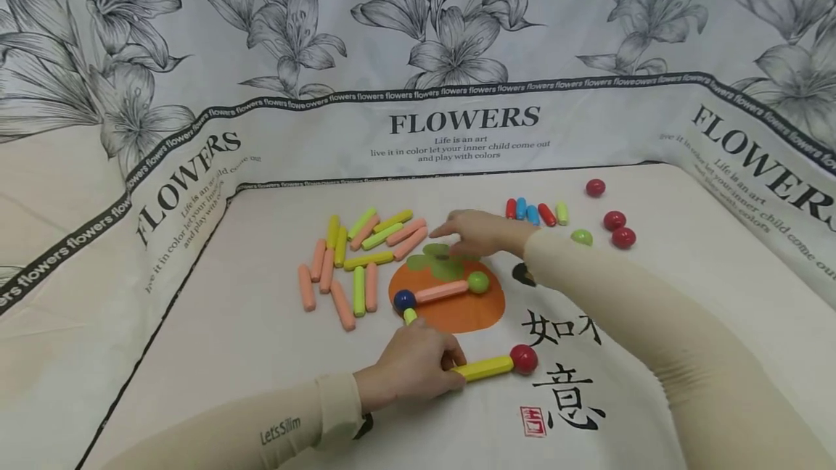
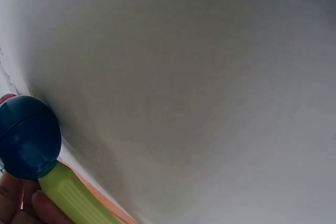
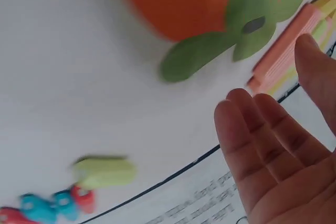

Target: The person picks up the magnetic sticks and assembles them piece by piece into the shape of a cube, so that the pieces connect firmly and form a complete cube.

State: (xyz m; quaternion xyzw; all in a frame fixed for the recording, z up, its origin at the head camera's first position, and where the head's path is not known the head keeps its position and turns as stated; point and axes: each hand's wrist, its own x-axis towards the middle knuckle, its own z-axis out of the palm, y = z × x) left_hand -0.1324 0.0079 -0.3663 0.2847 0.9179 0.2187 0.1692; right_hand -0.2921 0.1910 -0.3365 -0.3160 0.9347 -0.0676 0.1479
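Glossy, smooth plastic-looking blue ball (image 2: 30, 137); ribbed, duller plastic-looking lime stick (image 2: 79, 195); matt printed cloth (image 1: 228, 296).

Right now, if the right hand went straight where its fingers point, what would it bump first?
Likely the nearest pink stick, just left of the right hand, though the hand's height is unclear.

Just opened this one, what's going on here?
Someone is handling a stick-and-ball build. The left hand grips it at the near side; farther back, a pink stick joins a blue ball and a green ball. A yellow stick ending in a red ball shows beside that hand. The right hand holds nothing, hovering near loose pink, yellow and green sticks. Shorter sticks lie to the right.
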